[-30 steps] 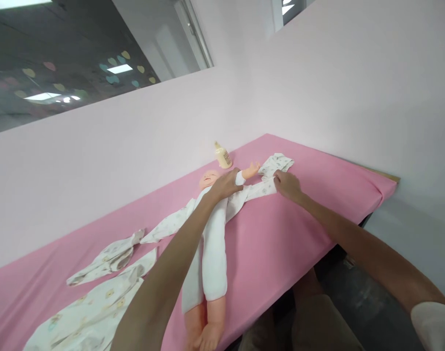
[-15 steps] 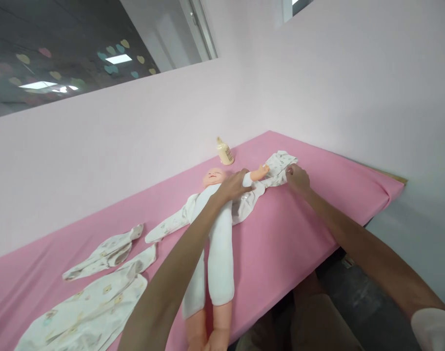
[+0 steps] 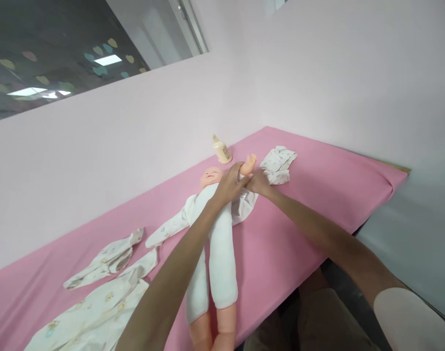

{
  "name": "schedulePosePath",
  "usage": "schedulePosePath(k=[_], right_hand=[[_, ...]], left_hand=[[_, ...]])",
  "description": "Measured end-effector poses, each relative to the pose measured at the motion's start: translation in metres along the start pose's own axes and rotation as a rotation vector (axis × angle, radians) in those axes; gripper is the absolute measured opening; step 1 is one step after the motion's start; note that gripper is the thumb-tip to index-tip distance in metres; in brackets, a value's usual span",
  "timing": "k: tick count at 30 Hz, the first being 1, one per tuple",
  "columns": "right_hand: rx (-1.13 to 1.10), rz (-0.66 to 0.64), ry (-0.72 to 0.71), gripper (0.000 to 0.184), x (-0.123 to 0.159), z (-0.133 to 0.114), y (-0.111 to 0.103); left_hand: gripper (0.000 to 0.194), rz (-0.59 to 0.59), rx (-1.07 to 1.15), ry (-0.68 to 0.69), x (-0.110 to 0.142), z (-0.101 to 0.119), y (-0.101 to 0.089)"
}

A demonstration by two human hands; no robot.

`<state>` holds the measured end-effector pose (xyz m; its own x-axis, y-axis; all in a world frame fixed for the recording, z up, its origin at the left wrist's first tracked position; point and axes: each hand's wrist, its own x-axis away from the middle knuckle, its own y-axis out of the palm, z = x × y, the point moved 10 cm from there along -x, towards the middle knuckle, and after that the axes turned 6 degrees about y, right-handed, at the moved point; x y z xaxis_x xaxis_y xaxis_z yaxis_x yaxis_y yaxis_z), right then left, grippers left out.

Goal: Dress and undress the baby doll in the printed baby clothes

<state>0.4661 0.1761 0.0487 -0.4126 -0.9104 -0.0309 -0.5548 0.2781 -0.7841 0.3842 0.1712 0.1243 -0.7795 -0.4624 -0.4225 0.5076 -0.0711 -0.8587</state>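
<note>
1. A printed garment lies nearest on the pink table, a smaller one beyond it.
2. The doll lies face up mid-table, partly hidden by the left forearm.
3. The left hand grips the doll's raised arm; the right hand pinches its sleeve.
4. Farther back lie a crumpled cloth and a bottle near the wall.

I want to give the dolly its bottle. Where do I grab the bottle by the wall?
Probably by its wide body, coming from the near, table-edge side. The bottle stands about upright on the pink table with the wall close behind it, so only the front is open. Its top is narrower and harder to hold. Reach past the doll, whose head lies just in front.
</note>
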Motion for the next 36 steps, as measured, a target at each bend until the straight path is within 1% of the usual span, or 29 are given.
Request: schedulePosePath(k=[3, 7, 9, 11, 12, 14, 18, 21, 23, 25, 27, 29, 32, 36], right_hand=[[0.041, -0.029, 0.008, 0.045, 0.002, -0.008, 0.016], [0.098, -0.040, 0.030, 0.055, 0.007, -0.008, 0.031], [0.138, -0.011, 0.013, 0.052, 0.009, -0.010, 0.033], [0.157, 0.022, -0.012, 0.042, 0.009, -0.010, 0.030], [0.155, 0.033, -0.013, 0.037, 0.008, -0.008, 0.028], [0.136, 0.047, 0.016, 0.032, 0.005, 0.001, 0.019], [0.056, 0.118, 0.089, 0.029, -0.003, 0.023, -0.014], [-0.043, 0.209, 0.153, 0.023, -0.006, 0.038, -0.040], [-0.122, 0.269, 0.193, 0.021, -0.005, 0.046, -0.052], [-0.193, 0.313, 0.210, 0.016, -0.004, 0.049, -0.059], [-0.254, 0.359, 0.212, 0.007, -0.003, 0.049, -0.063], [-0.317, 0.427, 0.208, 0.003, 0.000, 0.049, -0.067], [-0.392, 0.523, 0.167, 0.002, 0.004, 0.049, -0.074], [-0.418, 0.566, 0.099, 0.004, 0.008, 0.047, -0.076]], left_hand=[[0.041, 0.002, -0.011, 0.021, 0.001, -0.001, 0.000], [0.040, -0.020, -0.024, 0.006, 0.000, -0.003, 0.005], [0.038, -0.039, -0.020, 0.001, -0.002, -0.002, 0.009], [0.037, -0.054, -0.012, -0.001, -0.002, 0.000, 0.012], [0.036, -0.061, -0.006, -0.008, -0.003, 0.000, 0.012], [0.036, -0.071, 0.012, -0.031, -0.003, 0.000, 0.012], [0.036, -0.093, -0.010, -0.095, -0.002, -0.007, 0.012], [0.035, -0.159, -0.085, -0.145, -0.001, -0.013, 0.019], [0.035, -0.223, -0.123, -0.159, 0.000, -0.015, 0.028], [0.036, -0.274, -0.144, -0.176, 0.002, -0.017, 0.036], [0.037, -0.321, -0.158, -0.207, 0.004, -0.020, 0.045], [0.038, -0.375, -0.166, -0.220, 0.005, -0.020, 0.054], [0.042, -0.441, -0.170, -0.199, 0.004, -0.016, 0.066], [0.040, -0.514, -0.147, -0.207, 0.001, -0.016, 0.072]])
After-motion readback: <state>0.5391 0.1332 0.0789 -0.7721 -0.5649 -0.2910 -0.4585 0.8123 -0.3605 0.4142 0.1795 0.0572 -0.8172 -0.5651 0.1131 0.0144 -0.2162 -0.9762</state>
